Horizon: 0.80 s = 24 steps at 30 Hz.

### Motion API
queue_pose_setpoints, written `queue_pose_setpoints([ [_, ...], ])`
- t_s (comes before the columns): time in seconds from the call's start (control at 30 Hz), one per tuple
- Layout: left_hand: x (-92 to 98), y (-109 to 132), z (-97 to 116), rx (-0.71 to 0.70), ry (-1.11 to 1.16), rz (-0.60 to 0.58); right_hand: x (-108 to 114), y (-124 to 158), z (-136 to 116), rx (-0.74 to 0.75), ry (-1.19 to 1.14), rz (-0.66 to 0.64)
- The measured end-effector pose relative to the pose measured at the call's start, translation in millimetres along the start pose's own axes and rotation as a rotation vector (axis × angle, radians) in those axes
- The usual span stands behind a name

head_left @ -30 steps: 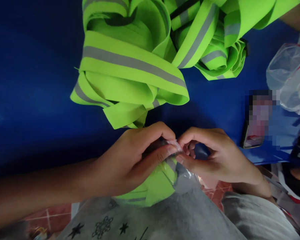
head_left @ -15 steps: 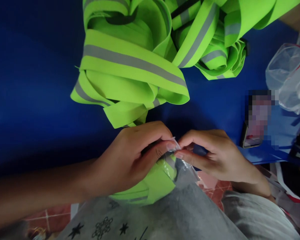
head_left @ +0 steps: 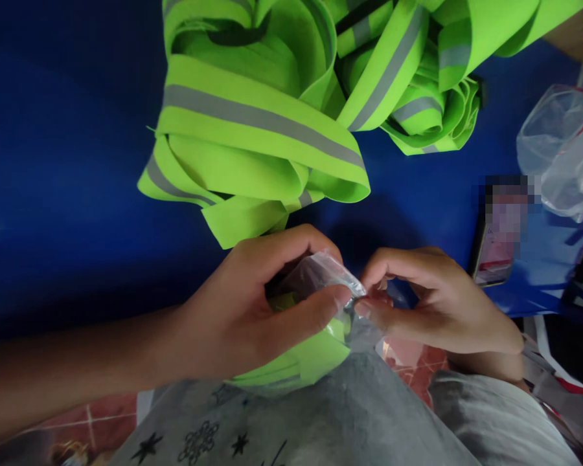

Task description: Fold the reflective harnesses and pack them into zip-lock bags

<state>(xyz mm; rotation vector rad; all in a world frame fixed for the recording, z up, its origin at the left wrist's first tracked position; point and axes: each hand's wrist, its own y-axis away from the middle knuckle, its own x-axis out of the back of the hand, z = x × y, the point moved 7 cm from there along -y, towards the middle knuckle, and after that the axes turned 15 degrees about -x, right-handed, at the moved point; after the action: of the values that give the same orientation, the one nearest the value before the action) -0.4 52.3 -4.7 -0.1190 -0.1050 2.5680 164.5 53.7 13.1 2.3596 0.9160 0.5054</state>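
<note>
A clear plastic bag [head_left: 320, 272] with a bright green reflective strap [head_left: 291, 362] inside is held close to my body, at the table's near edge. My left hand [head_left: 267, 304] curls round the bag from the left, with its thumb pressed near the top edge. At that edge, my right hand [head_left: 412, 298] pinches the plastic between thumb and forefinger. Part of the bag is hidden behind my left hand. Just beyond my hands lies a loose heap of green strap with a grey stripe [head_left: 257, 129].
More coiled green strap [head_left: 418, 110] lies at the back right of the blue table [head_left: 68, 181]. A phone [head_left: 495, 252], partly pixelated, rests on the right. Crumpled clear plastic bags [head_left: 563, 149] sit at the far right. Red floor tiles [head_left: 97, 421] show below.
My right hand has shifted slightly right along the bag's edge. My left thumb has moved right and away from its fingers, and more of the clear plastic shows between them.
</note>
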Motion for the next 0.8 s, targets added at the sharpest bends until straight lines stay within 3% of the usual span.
queue_pose_setpoints([
  [0.23, -0.1, 0.8, -2.8, 0.043, -0.033, -0.049, -2.6, -1.2, -1.2, 0.029, 0.036, 0.018],
  [0.6, -2.3, 0.4, -0.6, -0.006, -0.095, -0.041, -8.2, -5.4, -4.2, 0.122, 0.136, 0.056],
  [0.8, -5.7, 0.8, -0.6, -0.052, -0.106, -0.074, -14.1, -5.8, -4.1, 0.167, 0.23, 0.014],
])
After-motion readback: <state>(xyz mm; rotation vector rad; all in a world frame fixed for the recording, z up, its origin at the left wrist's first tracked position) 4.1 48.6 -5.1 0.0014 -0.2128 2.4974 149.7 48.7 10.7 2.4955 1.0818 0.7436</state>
